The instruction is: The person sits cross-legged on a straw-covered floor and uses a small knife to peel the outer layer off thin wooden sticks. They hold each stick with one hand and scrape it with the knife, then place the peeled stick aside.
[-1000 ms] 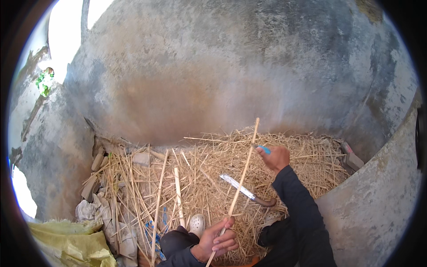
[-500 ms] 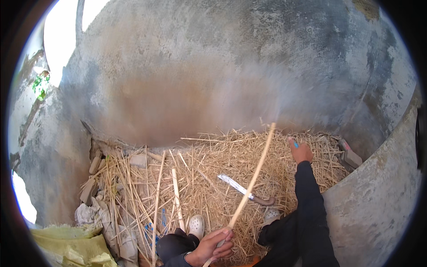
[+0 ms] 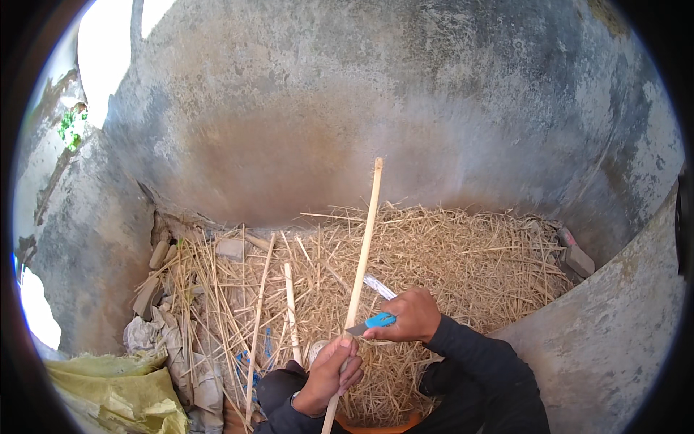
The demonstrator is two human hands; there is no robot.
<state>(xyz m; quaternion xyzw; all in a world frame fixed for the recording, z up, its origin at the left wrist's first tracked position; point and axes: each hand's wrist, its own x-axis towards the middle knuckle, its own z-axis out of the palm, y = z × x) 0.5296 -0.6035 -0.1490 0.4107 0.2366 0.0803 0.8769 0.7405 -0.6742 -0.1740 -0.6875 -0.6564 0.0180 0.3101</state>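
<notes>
Head view, from the left: a crumpled yellow-green sack (image 3: 119, 394) lies at the lower edge, its inside not visible, with grey cloth scraps (image 3: 170, 347) beside it and loose pale sticks (image 3: 256, 318) propped in the straw heap (image 3: 448, 267) that fills the floor against the stained concrete wall (image 3: 347, 108). At the lower middle the left hand (image 3: 329, 376) has its fingers (image 3: 353, 376) wrapped closed around a long pale cane (image 3: 361, 275), which rises nearly upright, tilted slightly right, its tip before the wall. Just right, the right hand (image 3: 413, 317) is closed on a blue-handled knife (image 3: 370, 322), blade touching the cane. An orange basin (image 3: 379, 428) rim shows below, heaped with straw. Far right, a brick (image 3: 578, 257) lies at the straw's edge.
</notes>
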